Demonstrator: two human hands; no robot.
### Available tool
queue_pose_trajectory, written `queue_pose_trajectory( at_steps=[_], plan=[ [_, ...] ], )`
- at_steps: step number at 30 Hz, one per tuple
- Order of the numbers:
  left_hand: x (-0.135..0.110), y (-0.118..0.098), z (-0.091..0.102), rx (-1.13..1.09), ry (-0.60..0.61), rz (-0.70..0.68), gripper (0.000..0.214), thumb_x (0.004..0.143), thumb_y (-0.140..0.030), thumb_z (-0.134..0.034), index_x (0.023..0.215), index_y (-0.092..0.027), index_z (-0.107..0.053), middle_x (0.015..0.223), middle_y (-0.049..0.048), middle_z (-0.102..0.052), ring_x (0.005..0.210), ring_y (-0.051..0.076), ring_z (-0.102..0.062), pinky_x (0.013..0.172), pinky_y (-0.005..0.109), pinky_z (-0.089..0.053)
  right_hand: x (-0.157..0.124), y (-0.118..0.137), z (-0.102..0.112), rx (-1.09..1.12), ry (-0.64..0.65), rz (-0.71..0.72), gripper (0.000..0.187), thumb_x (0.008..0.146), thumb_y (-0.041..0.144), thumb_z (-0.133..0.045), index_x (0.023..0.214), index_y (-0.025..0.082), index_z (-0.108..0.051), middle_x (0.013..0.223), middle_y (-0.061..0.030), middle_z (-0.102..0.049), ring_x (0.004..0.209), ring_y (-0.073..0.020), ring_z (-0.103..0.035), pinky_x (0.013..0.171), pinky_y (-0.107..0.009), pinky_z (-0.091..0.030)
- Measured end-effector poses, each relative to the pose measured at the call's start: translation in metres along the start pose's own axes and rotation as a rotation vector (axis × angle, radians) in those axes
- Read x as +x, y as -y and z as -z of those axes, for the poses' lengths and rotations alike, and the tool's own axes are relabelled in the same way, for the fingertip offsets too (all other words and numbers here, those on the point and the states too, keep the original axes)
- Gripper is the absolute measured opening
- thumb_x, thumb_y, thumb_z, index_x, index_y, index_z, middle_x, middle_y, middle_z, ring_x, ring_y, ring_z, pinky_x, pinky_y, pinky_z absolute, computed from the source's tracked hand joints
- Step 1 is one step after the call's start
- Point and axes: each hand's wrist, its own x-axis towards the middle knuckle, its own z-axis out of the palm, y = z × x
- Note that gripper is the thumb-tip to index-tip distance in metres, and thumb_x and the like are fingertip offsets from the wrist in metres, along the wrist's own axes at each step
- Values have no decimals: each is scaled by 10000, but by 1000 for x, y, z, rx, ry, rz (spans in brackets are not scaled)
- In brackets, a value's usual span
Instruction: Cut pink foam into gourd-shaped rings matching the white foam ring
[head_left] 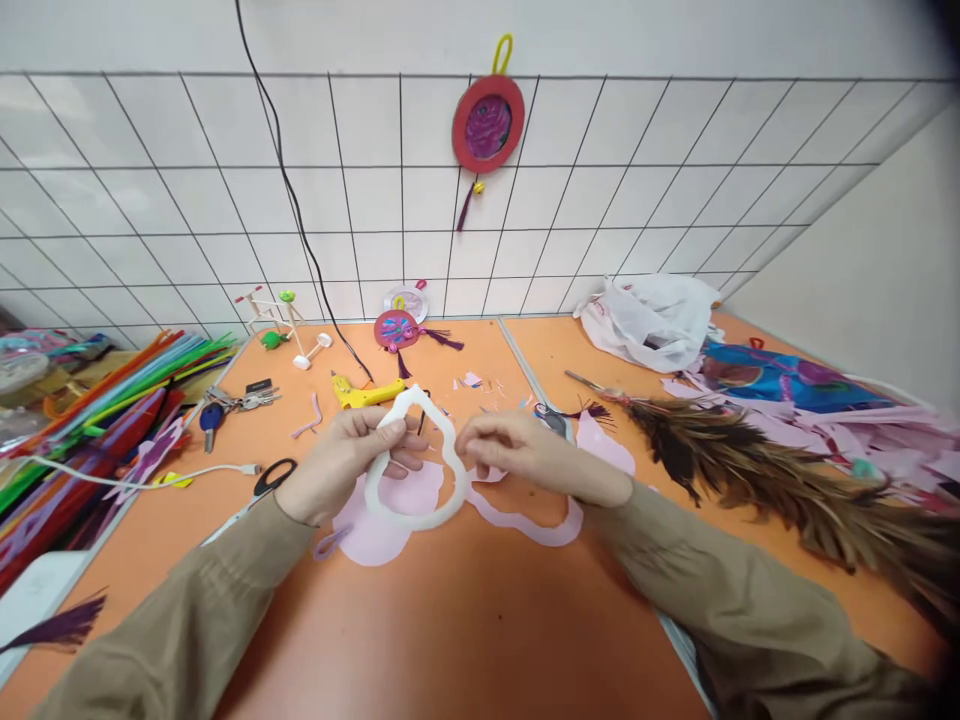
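My left hand pinches the upper left side of a white gourd-shaped frame, held upright just above the orange table. On the frame's right edge, my right hand has its fingers curled and pinched together. Under the frame lie pale pink paper cut-outs, one a gourd shape and one a curved offcut strip. Both arms wear tan sleeves.
A yellow glue gun and keys lie behind my hands, black-handled scissors at the left. Coloured pipe cleaners are piled far left. Dark feathers, pink scraps and a white plastic bag fill the right. A red round ornament hangs on the wall grid.
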Motion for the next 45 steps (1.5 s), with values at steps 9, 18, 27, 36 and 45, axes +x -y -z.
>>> queue_pose_trajectory(
  at_steps=[9, 18, 27, 36, 45],
  plan=[
    [8, -8, 16, -128, -19, 26, 294, 718, -362, -802, 876, -116, -768, 820, 127, -773, 629, 175, -703, 565, 238, -569, -7, -17, 41, -846, 71, -206, 100, 793, 147, -603, 864, 193, -657, 904, -51, -655, 818, -200, -596, 612, -275, -319],
    [4, -11, 12, -164, -30, 38, 235, 755, -324, -768, 832, -102, -755, 765, 114, -761, 574, 153, -680, 532, 222, -545, 0, -41, 7, -837, 205, 31, 100, 806, 86, -548, 762, 170, -580, 865, -70, -594, 731, -171, -527, 624, -284, -324],
    [13, -7, 12, -172, -146, -57, 248, 772, -334, -752, 874, -108, -765, 877, 127, -768, 783, 191, -709, 796, 304, -557, -16, 16, 34, 169, 11, -36, 180, 791, 356, -662, 713, 205, -603, 691, -17, -589, 573, -143, -505, 521, -281, -384],
    [17, -5, -7, -300, -102, -70, 260, 793, -309, -702, 605, -137, -651, 566, 8, -606, 506, 102, -547, 516, 221, -454, 27, 17, -40, 1008, 70, -209, 320, 719, 414, -782, 772, 203, -548, 674, 17, -647, 594, -142, -644, 578, -270, -501],
    [12, 8, -16, -281, -21, -17, 330, 845, -451, -615, 720, -148, -647, 550, 12, -604, 386, 108, -484, 425, 256, -409, 28, 9, -56, 1041, -69, -258, 344, 737, 435, -772, 759, 196, -525, 728, -3, -668, 637, -153, -681, 609, -280, -532]
  ],
)
